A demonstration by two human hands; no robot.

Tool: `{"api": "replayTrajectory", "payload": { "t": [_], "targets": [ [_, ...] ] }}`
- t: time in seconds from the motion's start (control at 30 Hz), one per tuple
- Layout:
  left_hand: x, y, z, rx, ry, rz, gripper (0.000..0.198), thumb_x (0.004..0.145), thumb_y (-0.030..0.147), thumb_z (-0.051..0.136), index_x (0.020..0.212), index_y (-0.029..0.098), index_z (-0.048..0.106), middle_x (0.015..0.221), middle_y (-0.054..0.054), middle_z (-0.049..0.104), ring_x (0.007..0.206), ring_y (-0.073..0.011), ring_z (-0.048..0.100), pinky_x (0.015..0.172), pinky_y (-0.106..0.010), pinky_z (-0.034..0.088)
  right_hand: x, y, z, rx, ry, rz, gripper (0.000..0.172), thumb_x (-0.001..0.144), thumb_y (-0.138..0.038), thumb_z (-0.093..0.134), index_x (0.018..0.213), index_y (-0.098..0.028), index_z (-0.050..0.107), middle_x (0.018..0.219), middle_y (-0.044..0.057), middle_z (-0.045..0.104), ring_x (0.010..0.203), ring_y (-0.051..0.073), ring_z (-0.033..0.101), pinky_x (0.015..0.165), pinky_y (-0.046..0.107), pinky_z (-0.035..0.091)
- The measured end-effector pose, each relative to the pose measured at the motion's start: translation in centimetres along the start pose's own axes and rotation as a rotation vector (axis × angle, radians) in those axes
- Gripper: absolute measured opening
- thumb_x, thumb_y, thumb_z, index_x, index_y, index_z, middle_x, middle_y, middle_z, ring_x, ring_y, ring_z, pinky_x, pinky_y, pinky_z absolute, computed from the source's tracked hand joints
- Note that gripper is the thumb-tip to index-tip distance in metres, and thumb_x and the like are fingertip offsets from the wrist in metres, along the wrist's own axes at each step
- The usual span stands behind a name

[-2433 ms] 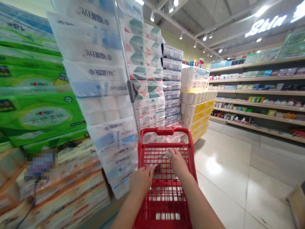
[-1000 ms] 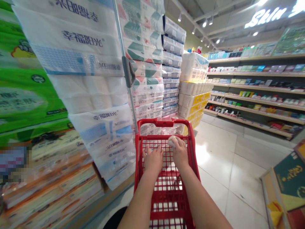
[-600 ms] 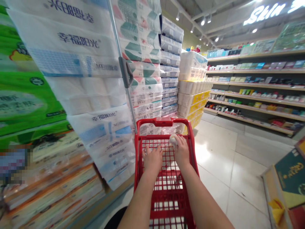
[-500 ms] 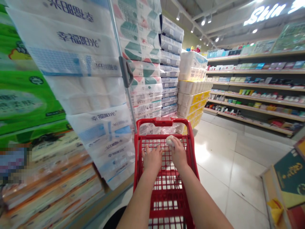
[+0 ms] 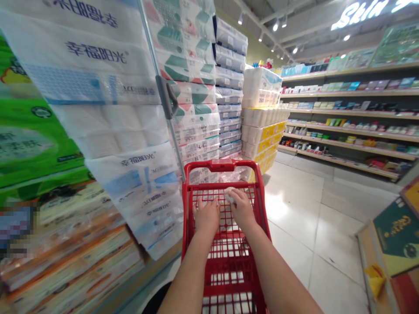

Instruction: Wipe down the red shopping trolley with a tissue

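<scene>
A red plastic shopping cart [image 5: 225,165] with a grid floor is right in front of me. My left hand [image 5: 207,213] lies palm down over its grid, fingers spread, with nothing in it. To the right of it, my right hand [image 5: 242,208] has its fingers closed on a small white wad [image 5: 230,194], crumpled like a cloth or tissue, against the upper part of the grid. The palm sides of both hands are hidden.
Tall stacks of packaged toilet rolls [image 5: 131,131] and green packs [image 5: 32,135] line the left. Beyond the cart stand more white and yellow packs [image 5: 262,135]. Shelves of small boxes [image 5: 353,113] run along the right, above a pale tiled floor [image 5: 294,209]. A display box [image 5: 397,235] stands at lower right.
The white wad and my right hand have shifted slightly left and down over the grid. My left hand stays spread, slightly further left in view. The whole scene has drifted a little left.
</scene>
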State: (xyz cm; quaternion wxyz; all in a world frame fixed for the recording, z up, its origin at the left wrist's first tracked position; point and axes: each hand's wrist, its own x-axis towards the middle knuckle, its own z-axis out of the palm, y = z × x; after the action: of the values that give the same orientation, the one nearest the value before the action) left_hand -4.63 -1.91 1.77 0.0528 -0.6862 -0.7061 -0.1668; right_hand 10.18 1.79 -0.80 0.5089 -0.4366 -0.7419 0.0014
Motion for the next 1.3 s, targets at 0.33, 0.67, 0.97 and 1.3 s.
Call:
{"api": "replayTrajectory", "payload": {
  "t": [0.33, 0.67, 0.97, 1.3],
  "targets": [
    [0.1, 0.0, 0.0, -0.006, -0.008, -0.002, 0.042, 0.095, 0.039, 0.039, 0.131, 0.027, 0.058, 0.115, -0.006, 0.070, 0.133, -0.0378, 0.035, 0.105, -0.056, 0.029, -0.2, 0.0, 0.3, -0.056, -0.019, 0.022, 0.048, 0.077, -0.003, 0.044, 0.115, -0.025, 0.062, 0.118, 0.007, 0.060, 0.111, 0.024, 0.051, 0.096, 0.041, 0.045],
    [-0.2, 0.1, -0.2, -0.004, -0.020, 0.000, 0.043, 0.095, 0.038, 0.037, 0.132, 0.029, 0.056, 0.116, -0.005, 0.070, 0.133, -0.0359, 0.034, 0.106, -0.055, 0.027, -0.3, -0.9, 0.2, -0.024, -0.088, -0.005, 0.042, 0.077, -0.006, 0.049, 0.110, -0.026, 0.064, 0.113, 0.006, 0.061, 0.105, 0.023, 0.051, 0.092, 0.037, 0.045],
    [-0.4, 0.4, 0.0, -0.025, -0.071, 0.004, 0.046, 0.096, 0.041, 0.031, 0.136, 0.029, 0.051, 0.121, -0.007, 0.068, 0.136, -0.0349, 0.027, 0.107, -0.055, 0.023, -0.5, -0.4, -0.5, -0.067, -0.141, 0.054, 0.039, 0.078, -0.008, 0.051, 0.111, -0.024, 0.064, 0.116, 0.007, 0.060, 0.107, 0.024, 0.050, 0.096, 0.038, 0.042],
    [0.0, 0.7, 0.4, -0.029, -0.073, 0.000, 0.045, 0.096, 0.040, 0.033, 0.135, 0.029, 0.051, 0.120, -0.007, 0.068, 0.137, -0.0347, 0.026, 0.107, -0.055, 0.022, -0.2, 0.1, 0.0, -0.124, -0.161, 0.027, 0.038, 0.079, -0.008, 0.052, 0.110, -0.024, 0.065, 0.115, 0.007, 0.059, 0.107, 0.023, 0.049, 0.096, 0.037, 0.041]
  ]
}}
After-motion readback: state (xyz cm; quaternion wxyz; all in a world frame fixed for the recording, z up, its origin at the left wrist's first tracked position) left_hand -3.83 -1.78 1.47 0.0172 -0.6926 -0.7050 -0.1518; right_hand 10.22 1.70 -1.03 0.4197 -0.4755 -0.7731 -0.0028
